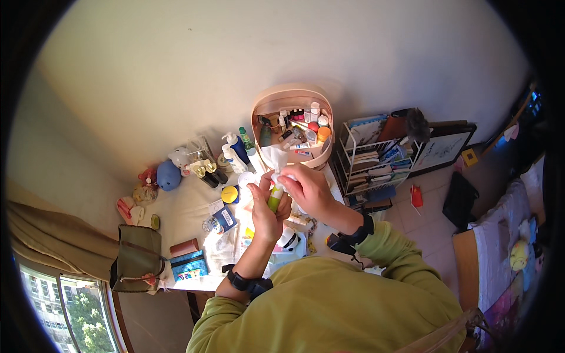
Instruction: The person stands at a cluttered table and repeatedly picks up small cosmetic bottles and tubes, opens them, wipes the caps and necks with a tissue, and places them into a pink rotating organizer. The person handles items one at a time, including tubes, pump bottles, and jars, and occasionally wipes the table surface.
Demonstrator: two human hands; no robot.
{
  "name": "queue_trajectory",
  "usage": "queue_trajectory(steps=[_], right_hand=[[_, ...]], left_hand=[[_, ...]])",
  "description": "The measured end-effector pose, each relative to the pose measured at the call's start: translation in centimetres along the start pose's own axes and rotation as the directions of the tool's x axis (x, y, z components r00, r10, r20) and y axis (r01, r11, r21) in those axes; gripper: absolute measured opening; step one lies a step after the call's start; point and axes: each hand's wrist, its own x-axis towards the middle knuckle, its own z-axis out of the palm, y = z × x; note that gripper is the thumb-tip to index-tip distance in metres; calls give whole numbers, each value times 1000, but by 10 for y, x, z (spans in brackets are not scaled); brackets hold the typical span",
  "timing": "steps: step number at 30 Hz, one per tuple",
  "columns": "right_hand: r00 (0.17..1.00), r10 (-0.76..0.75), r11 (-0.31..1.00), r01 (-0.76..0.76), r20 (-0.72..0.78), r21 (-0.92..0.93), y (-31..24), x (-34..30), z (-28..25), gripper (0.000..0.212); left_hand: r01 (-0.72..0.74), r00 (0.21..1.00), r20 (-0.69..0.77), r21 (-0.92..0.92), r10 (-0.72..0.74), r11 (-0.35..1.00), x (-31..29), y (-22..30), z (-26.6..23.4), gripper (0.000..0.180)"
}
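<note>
Above the table, my left hand is closed round a small yellow-green tube. My right hand pinches a white tissue against the tube's upper end. Part of the tissue sticks up past my fingers, and it hides that end of the tube. Just beyond my hands stands a pink cosmetics case with several bottles, tubes and jars inside. White pump bottles stand to the left of the tissue, with a round yellow tin nearer me.
The table also bears a dark blue booklet, a brown case, a blue pouch and an olive bag. Soft toys sit by the wall. On the right is a white wire rack of books.
</note>
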Motion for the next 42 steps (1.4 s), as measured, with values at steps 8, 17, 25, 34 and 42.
queue_trajectory(steps=[8, 17, 25, 34, 42], right_hand=[[986, 164, 983, -163, 0, -88, -8, 7, 7, 12], [975, 218, 972, -220, -38, -77, 10, 5, 11, 7], [928, 366, 917, -346, -73, 198, 22, -4, -1, 6], [992, -124, 988, 121, 27, 94, -22, -1, 7, 13], [990, -121, 990, 115, 71, 82, -13, 6, 5, 11]], left_hand=[[-61, 998, -19, 130, 64, 990, 8, -10, -16, 80], [-161, 982, -57, 247, 180, 956, 4, -11, -14, 69], [-159, 987, 60, 225, 149, 961, 3, -2, -12, 69], [-354, 925, 44, 463, 378, 813, 15, -13, -18, 68], [-332, 925, -27, 432, 380, 839, 13, -16, -24, 67]])
